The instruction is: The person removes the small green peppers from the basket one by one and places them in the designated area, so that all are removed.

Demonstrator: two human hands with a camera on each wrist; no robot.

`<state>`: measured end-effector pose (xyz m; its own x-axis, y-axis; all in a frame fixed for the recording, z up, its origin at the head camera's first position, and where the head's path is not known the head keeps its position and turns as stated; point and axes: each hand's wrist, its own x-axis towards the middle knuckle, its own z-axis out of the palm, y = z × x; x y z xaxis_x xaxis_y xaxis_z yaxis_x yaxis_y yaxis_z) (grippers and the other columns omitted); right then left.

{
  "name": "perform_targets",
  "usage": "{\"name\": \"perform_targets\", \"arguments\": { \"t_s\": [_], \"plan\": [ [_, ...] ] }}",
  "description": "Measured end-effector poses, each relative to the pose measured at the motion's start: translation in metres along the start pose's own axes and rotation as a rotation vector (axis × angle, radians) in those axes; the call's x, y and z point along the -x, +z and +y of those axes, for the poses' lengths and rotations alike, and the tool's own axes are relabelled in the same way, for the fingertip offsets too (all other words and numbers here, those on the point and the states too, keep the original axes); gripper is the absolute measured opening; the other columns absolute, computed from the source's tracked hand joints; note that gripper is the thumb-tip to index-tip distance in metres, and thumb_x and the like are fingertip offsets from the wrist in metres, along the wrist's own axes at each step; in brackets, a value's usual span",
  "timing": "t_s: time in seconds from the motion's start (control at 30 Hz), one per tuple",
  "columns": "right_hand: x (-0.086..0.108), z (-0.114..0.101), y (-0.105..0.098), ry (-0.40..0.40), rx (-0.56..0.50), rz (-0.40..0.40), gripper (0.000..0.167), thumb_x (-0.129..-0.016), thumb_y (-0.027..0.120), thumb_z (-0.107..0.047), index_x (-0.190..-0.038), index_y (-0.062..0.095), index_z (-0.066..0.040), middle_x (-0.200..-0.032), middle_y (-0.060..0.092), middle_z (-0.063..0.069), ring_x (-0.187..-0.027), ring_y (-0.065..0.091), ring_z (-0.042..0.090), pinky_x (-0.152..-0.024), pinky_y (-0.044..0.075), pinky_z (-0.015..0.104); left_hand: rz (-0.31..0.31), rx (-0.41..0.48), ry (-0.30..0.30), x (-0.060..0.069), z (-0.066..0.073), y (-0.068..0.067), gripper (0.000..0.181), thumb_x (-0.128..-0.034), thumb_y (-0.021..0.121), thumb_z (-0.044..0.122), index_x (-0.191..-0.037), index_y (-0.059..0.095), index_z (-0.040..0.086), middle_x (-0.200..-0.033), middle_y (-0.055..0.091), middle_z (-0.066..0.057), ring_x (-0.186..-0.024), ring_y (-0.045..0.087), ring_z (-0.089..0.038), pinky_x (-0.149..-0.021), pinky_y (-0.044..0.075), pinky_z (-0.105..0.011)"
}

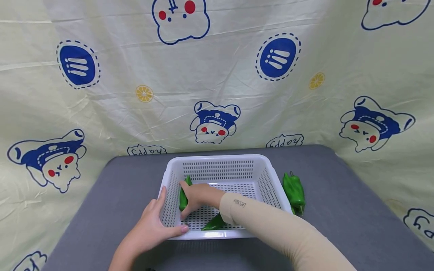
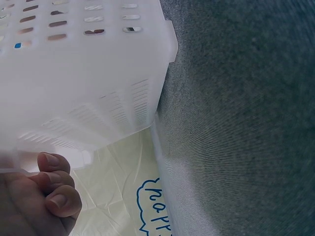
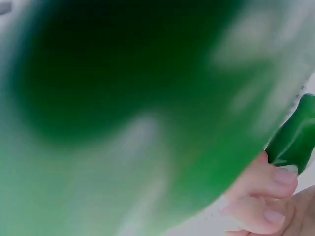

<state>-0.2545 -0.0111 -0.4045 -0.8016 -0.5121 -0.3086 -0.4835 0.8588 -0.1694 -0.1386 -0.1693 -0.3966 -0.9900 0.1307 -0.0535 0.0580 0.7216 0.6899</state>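
A white perforated plastic basket sits on the table with green peppers inside. My left hand holds its near left corner, thumb over the front rim and fingers at the left side. In the left wrist view, curled fingertips show beside the basket wall. Inside the basket, at the left, my right hand grips a green pepper. The right wrist view shows that pepper against the fingers. Another green pepper lies near the front wall, partly hidden under the right forearm.
More green peppers lie on the grey table, just right of the basket. A patterned cloth hangs behind the table and down its sides. A large blurred green shape fills much of the right wrist view.
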Motion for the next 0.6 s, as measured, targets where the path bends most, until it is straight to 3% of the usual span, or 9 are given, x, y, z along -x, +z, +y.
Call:
{"name": "perform_targets", "arguments": {
  "t_s": [0.23, 0.43, 0.6],
  "plan": [
    [0.010, 0.010, -0.014, -0.033, -0.062, -0.009, 0.118, -0.070, 0.083, -0.060, -0.157, 0.015, -0.018, -0.097, 0.063, -0.003, -0.080, 0.061, 0.009, -0.076, 0.051, 0.028, -0.008, 0.023, -0.011, 0.001, 0.001, 0.000, 0.131, -0.0684, 0.083, 0.060, -0.161, 0.000, 0.017, -0.138, 0.042, -0.016, -0.119, 0.044, -0.026, -0.099, 0.045, -0.048],
    [0.027, 0.021, -0.037, -0.136, -0.199, -0.010, 0.116, -0.072, 0.084, -0.054, -0.157, 0.013, -0.017, -0.104, 0.060, -0.001, -0.083, 0.061, 0.008, -0.073, 0.052, 0.021, -0.005, 0.023, -0.016, 0.001, 0.002, 0.000, 0.131, -0.0683, 0.084, 0.058, -0.161, 0.001, 0.017, -0.135, 0.043, -0.016, -0.114, 0.046, -0.025, -0.094, 0.048, -0.044],
    [0.047, 0.034, -0.058, -0.160, -0.234, -0.008, 0.115, -0.073, 0.082, -0.056, -0.157, 0.012, -0.022, -0.106, 0.057, 0.000, -0.085, 0.061, 0.011, -0.072, 0.052, 0.022, -0.004, 0.015, -0.022, 0.001, 0.002, 0.000, 0.131, -0.0683, 0.084, 0.058, -0.161, 0.001, 0.016, -0.135, 0.043, -0.016, -0.113, 0.046, -0.024, -0.093, 0.047, -0.043]
  ]
}}
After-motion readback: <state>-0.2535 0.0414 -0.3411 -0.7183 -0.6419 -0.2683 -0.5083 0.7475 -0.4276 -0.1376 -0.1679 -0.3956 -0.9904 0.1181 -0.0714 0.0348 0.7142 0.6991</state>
